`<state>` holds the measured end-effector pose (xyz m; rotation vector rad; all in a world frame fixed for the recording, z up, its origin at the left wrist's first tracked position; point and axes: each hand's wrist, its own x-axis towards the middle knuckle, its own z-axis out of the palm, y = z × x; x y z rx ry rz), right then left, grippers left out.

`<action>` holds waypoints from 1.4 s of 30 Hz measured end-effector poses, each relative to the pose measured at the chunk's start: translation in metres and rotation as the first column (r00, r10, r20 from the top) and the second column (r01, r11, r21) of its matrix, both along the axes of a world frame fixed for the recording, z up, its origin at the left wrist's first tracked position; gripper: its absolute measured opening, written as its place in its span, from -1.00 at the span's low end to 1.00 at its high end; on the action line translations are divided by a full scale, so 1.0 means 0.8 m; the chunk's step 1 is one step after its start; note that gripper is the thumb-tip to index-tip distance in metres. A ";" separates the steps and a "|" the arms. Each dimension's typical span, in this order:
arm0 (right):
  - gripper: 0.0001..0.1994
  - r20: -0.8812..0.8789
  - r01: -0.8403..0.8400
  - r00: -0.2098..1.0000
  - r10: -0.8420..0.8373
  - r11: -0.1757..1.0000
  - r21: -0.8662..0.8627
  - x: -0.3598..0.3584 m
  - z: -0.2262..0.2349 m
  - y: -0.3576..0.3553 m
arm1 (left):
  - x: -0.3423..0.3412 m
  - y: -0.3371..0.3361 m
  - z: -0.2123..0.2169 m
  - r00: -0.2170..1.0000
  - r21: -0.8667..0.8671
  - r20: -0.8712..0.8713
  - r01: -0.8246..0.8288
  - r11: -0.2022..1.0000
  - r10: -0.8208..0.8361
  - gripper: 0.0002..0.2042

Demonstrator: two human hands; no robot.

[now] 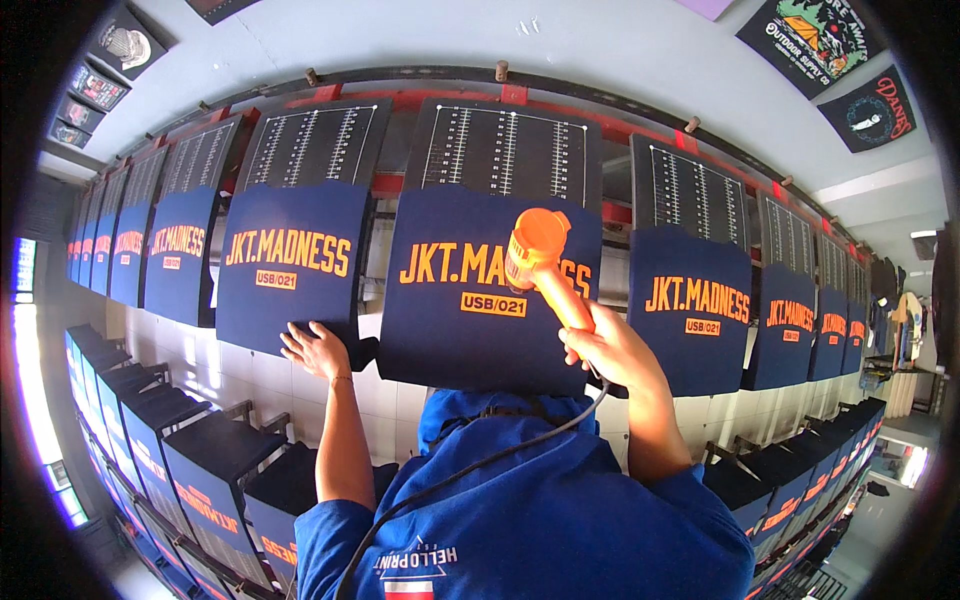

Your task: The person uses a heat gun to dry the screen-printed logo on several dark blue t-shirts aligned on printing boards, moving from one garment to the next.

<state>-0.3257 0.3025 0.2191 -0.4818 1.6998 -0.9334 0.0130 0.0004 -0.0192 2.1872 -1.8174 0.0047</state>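
My right hand (612,352) grips an orange heat gun (540,258) by its handle, its nozzle pointing at the orange print on the navy shirt panel (450,320) straight ahead. A black cord (480,462) runs from the tool down over my blue shirt. My left hand (318,350) rests open, fingers spread, on the lower edge of the neighbouring navy shirt panel (290,290) to the left. Both panels lie on black printing boards (505,150) with white ruler marks.
A long curved row of further navy printed panels (695,310) runs left and right on a red-framed rack (520,95). Another row of panels (190,460) lies lower left and lower right. Dark printed shirts (815,35) hang on the white wall above.
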 end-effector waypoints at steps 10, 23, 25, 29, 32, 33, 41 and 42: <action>-0.65 -0.095 0.126 0.986 -0.137 0.986 -0.113 -0.001 -0.024 -0.018 | -0.046 0.048 0.010 0.936 0.027 0.050 0.348 0.937 -0.349 -0.40; -0.67 -0.122 0.206 0.968 -0.218 0.972 -0.110 -0.009 -0.021 -0.021 | -0.207 0.063 0.041 0.512 0.068 -0.070 0.858 0.508 -0.856 -0.35; -0.67 -0.100 0.196 0.974 -0.205 0.976 -0.098 -0.006 -0.018 -0.017 | -0.220 0.052 0.036 0.490 0.071 -0.050 0.871 0.486 -0.870 -0.35; -0.72 -0.043 0.171 0.984 -0.172 0.985 -0.037 0.003 -0.012 -0.001 | -0.230 0.049 0.029 0.459 0.081 -0.049 0.887 0.455 -0.887 -0.36; -0.69 -0.001 0.134 0.991 -0.134 0.990 -0.039 0.009 -0.009 0.014 | -0.227 0.053 0.031 0.460 0.093 -0.061 0.886 0.454 -0.886 -0.37; -0.69 0.009 0.118 0.993 -0.118 0.993 -0.027 0.011 -0.004 0.016 | -0.225 0.055 0.031 0.463 0.098 -0.068 0.885 0.456 -0.884 -0.37; -0.67 -0.041 0.211 0.976 -0.215 0.974 -0.083 0.008 -0.023 -0.002 | -0.199 0.085 0.043 0.434 0.106 -0.104 0.899 0.424 -0.895 -0.36; -0.67 -0.042 0.229 0.972 -0.233 0.970 -0.084 0.005 -0.021 -0.009 | -0.196 0.090 0.045 0.435 0.117 -0.121 0.899 0.423 -0.892 -0.37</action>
